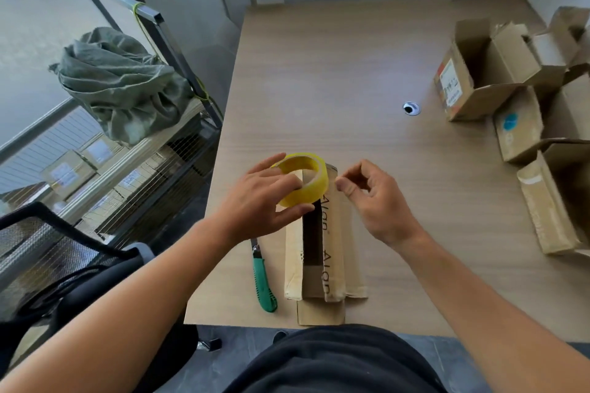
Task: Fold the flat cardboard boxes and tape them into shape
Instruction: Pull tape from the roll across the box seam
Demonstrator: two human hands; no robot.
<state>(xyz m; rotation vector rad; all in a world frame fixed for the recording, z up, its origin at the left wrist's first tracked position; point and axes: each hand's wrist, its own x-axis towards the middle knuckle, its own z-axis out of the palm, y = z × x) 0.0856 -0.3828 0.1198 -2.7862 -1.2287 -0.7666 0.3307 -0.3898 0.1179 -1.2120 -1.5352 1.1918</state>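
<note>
**Taping a narrow cardboard box shut, seen from above**

A person stands at a pale wood surface (319, 73) and looks down at their two bare hands. A long, narrow cardboard box (319, 268) lies at 6 o'clock, close to the near edge, pointing away from the person. Its two long flaps are folded inward, with a dark gap open between them.

The left hand (265, 201) grips a yellow tape roll (308, 183) over the far end of the box, fingers curled over the ring and thumb underneath. The right hand (372, 201) hovers just at 3 o'clock of the roll, its fingers curled and thumb and forefinger close together. It may be pinching the loose end of the tape, but the tape is too clear to see, so I cannot tell.

To do this step well, the flaps probably need pressing together until the gap closes. The strip should then be drawn taut along the seam and rubbed flat, with some wrapped over each end.

A green-handled utility knife (264, 281) lies on the surface just at 9 o'clock of the box, ready for cutting. At 2 to 3 o'clock stands a cluster of open-topped boxes (472, 80). A small round cable hole (411, 108) sits between them and the middle of the surface.

Beyond the surface, at 10 o'clock, a crumpled green sack (121, 83) rests on a metal wire rack (178, 150) that holds more boxes. A black mesh chair (64, 265) sits at 8 o'clock.
</note>
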